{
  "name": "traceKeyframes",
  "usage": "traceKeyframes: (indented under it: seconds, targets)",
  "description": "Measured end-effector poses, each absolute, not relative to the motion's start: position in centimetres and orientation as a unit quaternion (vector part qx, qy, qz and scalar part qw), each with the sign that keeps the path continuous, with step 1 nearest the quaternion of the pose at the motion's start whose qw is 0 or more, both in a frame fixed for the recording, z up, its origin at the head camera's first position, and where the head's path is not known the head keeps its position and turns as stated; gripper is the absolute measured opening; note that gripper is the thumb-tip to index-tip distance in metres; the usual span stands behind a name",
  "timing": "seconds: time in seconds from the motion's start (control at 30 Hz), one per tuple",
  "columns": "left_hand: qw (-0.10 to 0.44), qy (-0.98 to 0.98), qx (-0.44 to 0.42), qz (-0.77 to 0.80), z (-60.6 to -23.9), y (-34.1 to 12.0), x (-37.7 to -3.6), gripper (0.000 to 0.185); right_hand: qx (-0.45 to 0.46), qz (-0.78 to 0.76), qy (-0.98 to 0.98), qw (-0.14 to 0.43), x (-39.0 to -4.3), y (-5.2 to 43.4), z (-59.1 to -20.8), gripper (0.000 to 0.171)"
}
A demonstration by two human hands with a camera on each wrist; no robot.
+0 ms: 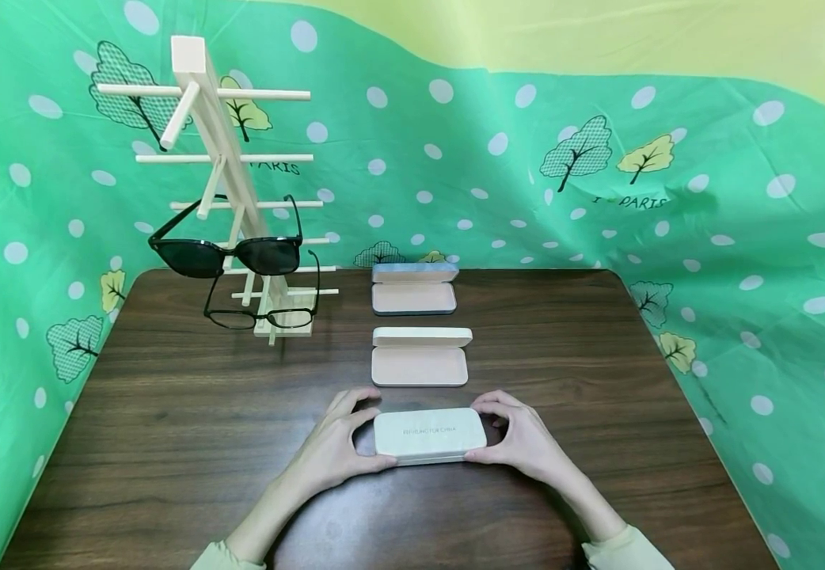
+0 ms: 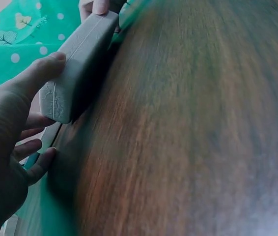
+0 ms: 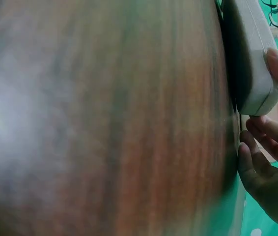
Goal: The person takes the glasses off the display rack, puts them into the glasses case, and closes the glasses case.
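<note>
A closed white glasses case with small lettering on its lid lies lengthwise between both hands near the front of the table. My left hand grips its left end, thumb on the near side and fingers towards the far side. At the right end, my right hand pinches the case the same way. The left wrist view shows the left thumb on the seam side of the case. In the right wrist view, the thumb presses the case's side. Whether it touches the table, I cannot tell.
Behind it stand an open white glasses case and an open blue one. A wooden rack at the back left bears black sunglasses and thin-framed glasses. Green patterned cloth surrounds the brown table.
</note>
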State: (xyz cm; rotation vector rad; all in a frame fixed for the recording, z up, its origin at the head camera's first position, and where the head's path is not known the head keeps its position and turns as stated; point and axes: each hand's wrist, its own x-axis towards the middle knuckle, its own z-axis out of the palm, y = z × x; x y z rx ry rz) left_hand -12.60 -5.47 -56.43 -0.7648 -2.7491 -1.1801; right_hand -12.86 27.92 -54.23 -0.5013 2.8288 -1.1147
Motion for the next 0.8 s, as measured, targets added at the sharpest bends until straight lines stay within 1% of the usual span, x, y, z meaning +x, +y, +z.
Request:
traceKeyframes:
  seconds: [0.33,0.57,0.8]
  targets:
    - [0.053,-0.890,-0.259,-0.371,-56.4,-5.4,-12.4,0.068,-0.166,-0.341,0.925,0.018,-12.5,27.8,-54.2,0.065]
    - [0.036,-0.895,-0.251,-0.366,-56.5,-5.4,-12.1,0.074,-0.168,-0.313,0.935,0.004,-12.2,27.5,-54.3,0.071]
    - [0.043,-0.897,-0.253,-0.361,-56.8,-5.4,-11.9,0.073,-0.166,-0.287,0.943,0.001,-11.8,27.5,-54.4,0.074]
